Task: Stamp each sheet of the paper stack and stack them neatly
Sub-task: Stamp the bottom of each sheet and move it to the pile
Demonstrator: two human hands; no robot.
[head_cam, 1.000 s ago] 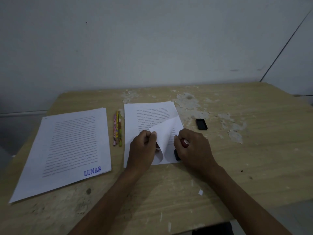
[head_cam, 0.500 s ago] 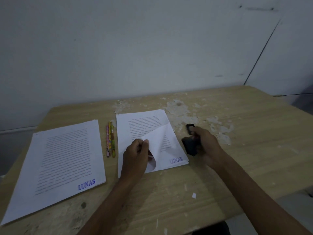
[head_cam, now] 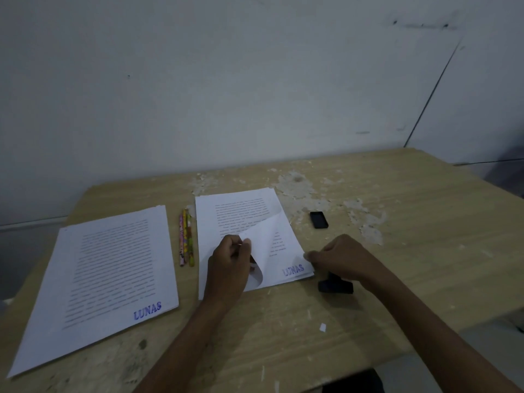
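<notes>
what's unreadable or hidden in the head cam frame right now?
- Body text on the left pile and centre stack: too small and blurred, head view.
- Stamp: partly covered by the right hand.
- Sheet under the curled page: mostly hidden by that page and the left hand.
- Sheet count in either pile: edges too thin.
- Pencil prints: blurred.
</notes>
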